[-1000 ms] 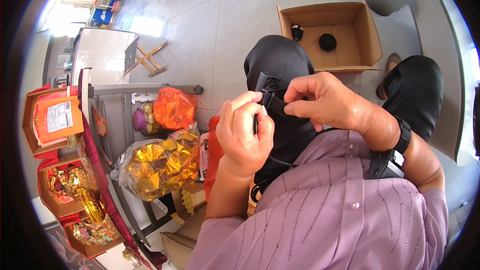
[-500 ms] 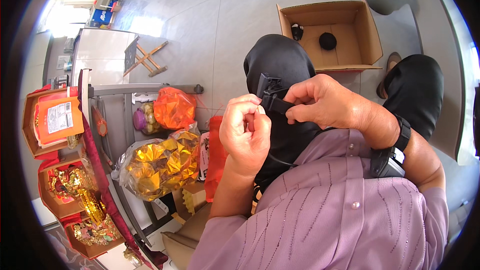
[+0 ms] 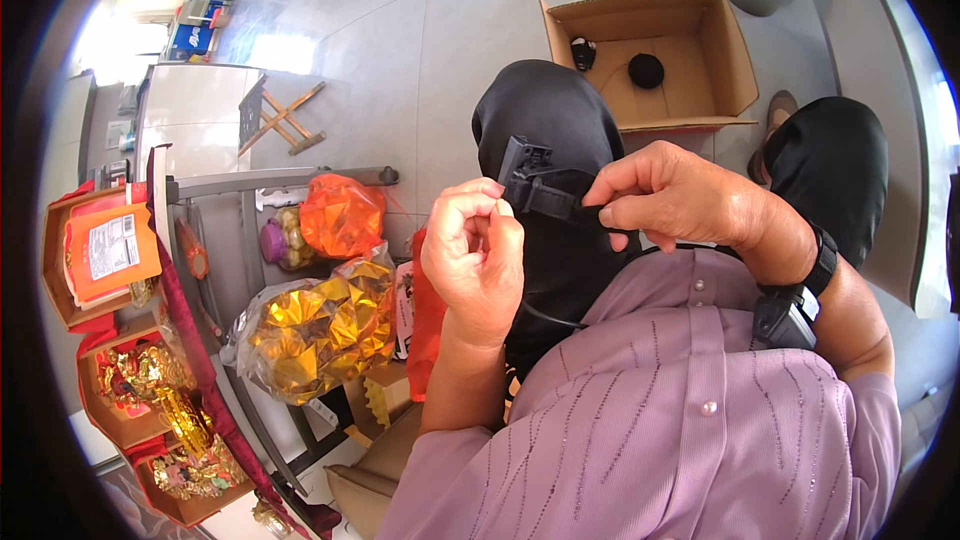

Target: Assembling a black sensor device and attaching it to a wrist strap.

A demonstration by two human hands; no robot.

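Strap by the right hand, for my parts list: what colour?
The strap is black; head view shows it.

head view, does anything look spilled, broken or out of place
Nothing looks clearly spilled or broken. One untidy spot is at the left, where gold ornaments lie jumbled and seem to straddle two adjoining boxes. The black device by the right hand shows no obvious damage.

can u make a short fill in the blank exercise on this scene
The device between the left hand and the right hand is coloured ____.
A black band circles the ____ wrist.
The round black object lies inside an open cardboard ____.
The folding stool stands on the ____.

Missing words: black; right; box; floor.
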